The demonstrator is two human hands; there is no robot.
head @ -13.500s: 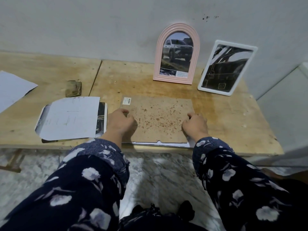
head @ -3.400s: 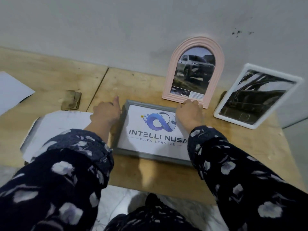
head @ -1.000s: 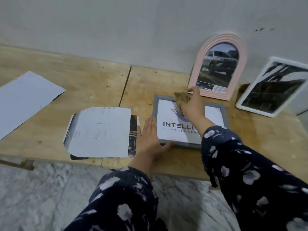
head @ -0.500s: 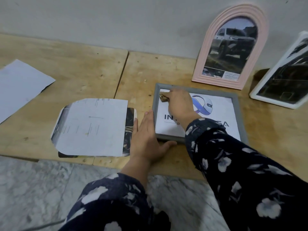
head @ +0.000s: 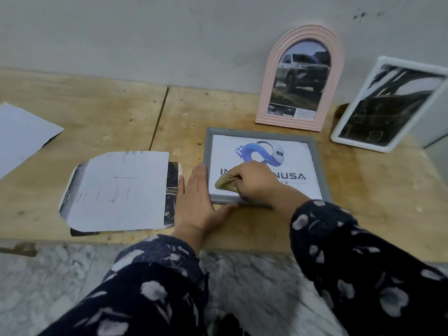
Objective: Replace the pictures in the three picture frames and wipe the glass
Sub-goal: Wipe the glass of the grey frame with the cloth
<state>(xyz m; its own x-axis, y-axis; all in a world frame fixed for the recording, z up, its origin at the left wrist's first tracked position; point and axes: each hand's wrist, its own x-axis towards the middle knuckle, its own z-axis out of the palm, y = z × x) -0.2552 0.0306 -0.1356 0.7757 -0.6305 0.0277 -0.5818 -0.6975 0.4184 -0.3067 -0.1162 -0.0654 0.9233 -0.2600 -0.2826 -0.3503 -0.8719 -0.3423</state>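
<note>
Wiping the grey frame [head: 323, 174]: right hand [head: 257, 181] pinches the cloth [head: 226, 184], left hand [head: 197, 202] fingers together braces; next likely sweeps right

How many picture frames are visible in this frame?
3. A grey frame lies flat on the wooden table, being wiped; a pink arched frame and a white frame lean against the wall behind it. None appears hidden.

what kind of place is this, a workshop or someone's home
Probably a home: a low plywood table against a plain wall, over a marble floor, with the person seated low. Nothing marks a workshop.
</note>
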